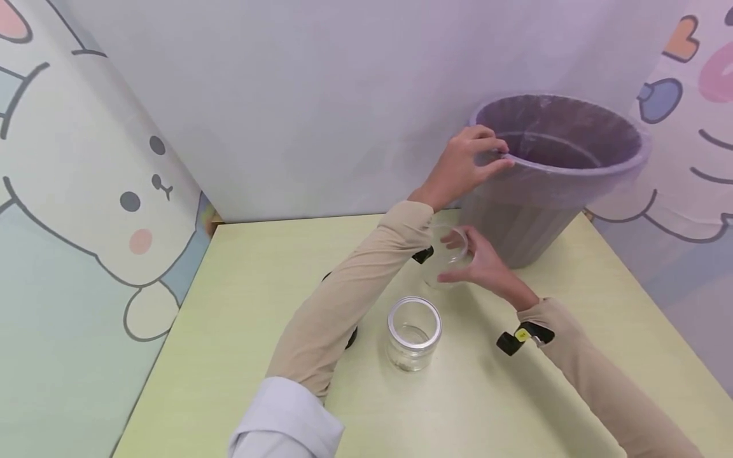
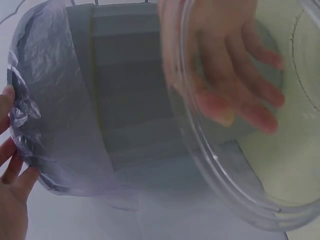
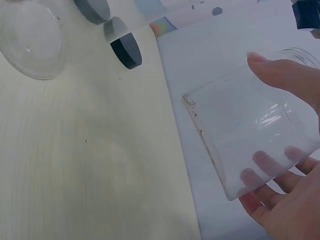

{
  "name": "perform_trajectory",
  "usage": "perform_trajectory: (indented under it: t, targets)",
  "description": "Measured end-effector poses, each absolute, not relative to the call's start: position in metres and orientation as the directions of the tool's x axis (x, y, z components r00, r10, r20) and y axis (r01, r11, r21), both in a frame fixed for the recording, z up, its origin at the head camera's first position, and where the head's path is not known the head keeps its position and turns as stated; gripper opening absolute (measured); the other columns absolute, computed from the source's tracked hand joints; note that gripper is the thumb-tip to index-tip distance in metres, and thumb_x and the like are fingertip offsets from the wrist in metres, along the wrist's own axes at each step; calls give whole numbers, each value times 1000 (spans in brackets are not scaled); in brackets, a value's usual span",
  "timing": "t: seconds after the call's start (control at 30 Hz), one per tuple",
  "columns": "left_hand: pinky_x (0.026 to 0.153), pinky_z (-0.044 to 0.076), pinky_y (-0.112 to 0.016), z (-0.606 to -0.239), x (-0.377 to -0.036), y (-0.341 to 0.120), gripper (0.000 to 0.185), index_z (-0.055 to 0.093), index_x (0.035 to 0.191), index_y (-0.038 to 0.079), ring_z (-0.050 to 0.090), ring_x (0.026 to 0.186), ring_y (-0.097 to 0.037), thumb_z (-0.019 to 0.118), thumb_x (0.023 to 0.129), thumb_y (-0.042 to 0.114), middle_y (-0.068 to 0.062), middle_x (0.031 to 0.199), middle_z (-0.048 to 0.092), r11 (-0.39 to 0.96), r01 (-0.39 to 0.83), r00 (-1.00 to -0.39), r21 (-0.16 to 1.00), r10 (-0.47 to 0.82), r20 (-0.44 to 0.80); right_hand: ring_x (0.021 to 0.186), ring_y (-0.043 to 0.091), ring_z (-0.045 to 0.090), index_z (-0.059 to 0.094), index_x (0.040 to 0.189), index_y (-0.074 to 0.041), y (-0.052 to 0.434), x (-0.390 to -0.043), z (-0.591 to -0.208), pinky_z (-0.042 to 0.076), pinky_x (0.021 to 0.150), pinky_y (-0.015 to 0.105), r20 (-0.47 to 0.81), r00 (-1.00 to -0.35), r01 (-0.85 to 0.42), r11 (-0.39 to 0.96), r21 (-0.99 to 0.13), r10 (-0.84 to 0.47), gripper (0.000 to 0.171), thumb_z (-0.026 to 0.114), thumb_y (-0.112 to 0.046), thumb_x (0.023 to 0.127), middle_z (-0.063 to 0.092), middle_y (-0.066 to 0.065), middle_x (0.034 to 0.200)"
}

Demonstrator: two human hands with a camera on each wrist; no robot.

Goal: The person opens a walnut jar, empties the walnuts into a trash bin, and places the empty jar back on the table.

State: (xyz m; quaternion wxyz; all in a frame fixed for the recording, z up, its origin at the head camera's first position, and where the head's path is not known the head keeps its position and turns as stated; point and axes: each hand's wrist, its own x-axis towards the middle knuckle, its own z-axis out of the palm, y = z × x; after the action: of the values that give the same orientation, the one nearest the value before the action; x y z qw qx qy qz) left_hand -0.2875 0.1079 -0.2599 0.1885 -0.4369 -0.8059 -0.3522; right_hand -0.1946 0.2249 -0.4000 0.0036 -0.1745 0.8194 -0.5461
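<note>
My left hand (image 1: 460, 162) grips the near-left rim of a grey trash can (image 1: 515, 235); in the left wrist view its fingers (image 2: 10, 152) lie at the lined edge. A thin clear plastic bag (image 2: 55, 85) lines the can and folds over its outside. My right hand (image 1: 487, 264) holds a clear glass jar (image 3: 240, 125) tilted in the air beside the can, thumb on one side and fingers on the other. Brown specks cling along the jar's bottom edge. A second clear jar (image 1: 413, 334) stands uncapped on the table, nearer to me.
The pale yellow table (image 1: 240, 305) meets a white wall behind. Black round lids (image 3: 126, 51) lie on the table, mostly covered by the left sleeve in the head view. Small dark specks dot the tabletop. Cartoon-printed panels (image 1: 86, 159) flank both sides.
</note>
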Motion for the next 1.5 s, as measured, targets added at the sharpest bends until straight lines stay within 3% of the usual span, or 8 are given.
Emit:
perform_trajectory:
  t: [0.1,0.23,0.4,0.7,0.87,1.1,1.23,1.5]
  targets:
    - [94,29,-13,-260,-288,107,24,72,100,14,48,105,-14,68,87,34,0,106,58,365,838,-546,405,569,616,116,39,48,43,127,1,219,-197,-407,38,93,45,192,-935,-286,316,-905,-298,80,88,-3,60,53,19,127]
    - [96,28,-13,-261,-288,109,24,72,100,14,48,106,-14,68,87,34,1,106,58,360,841,-541,405,571,617,115,32,51,45,128,-3,212,-196,-416,36,98,50,201,-936,-286,289,-913,-290,82,90,-6,59,55,13,122]
    - [97,28,-13,-260,-287,109,24,72,101,15,48,107,-14,68,87,34,1,108,58,362,839,-544,407,573,613,113,25,49,45,132,-9,203,-195,-424,37,99,48,204,-929,-294,284,-912,-307,86,91,-14,59,51,7,122]
    - [97,28,-15,-259,-283,107,24,71,101,15,48,108,-14,66,89,34,1,110,58,398,838,-544,373,569,616,119,32,49,42,136,-5,186,-194,-426,35,101,53,186,-918,-278,233,-932,-350,86,87,-4,63,50,12,128]
    - [96,29,-15,-261,-281,105,23,70,101,14,49,105,-14,67,89,33,1,108,58,405,836,-548,371,563,619,121,31,47,38,140,-5,174,-187,-420,37,100,49,192,-912,-292,243,-925,-363,89,86,-3,64,47,12,135]
    - [95,29,-13,-266,-279,106,23,69,104,13,48,106,-14,66,90,31,0,109,56,408,829,-557,383,544,627,113,20,51,45,137,-17,172,-200,-453,44,90,41,176,-926,-301,374,-877,-333,89,90,-24,61,53,1,131]
    - [95,29,-13,-267,-278,105,23,69,106,12,49,108,-15,66,90,28,-1,109,56,409,834,-548,370,539,640,113,23,52,48,133,-9,170,-203,-463,44,91,43,173,-920,-311,389,-867,-351,85,90,-26,61,54,7,128]
    - [97,29,-13,-266,-274,102,24,68,110,12,48,114,-14,64,91,26,-1,115,57,420,830,-555,367,561,613,123,29,46,34,141,-2,170,-203,-465,40,98,45,187,-904,-332,355,-874,-385,91,86,-10,66,46,15,137]
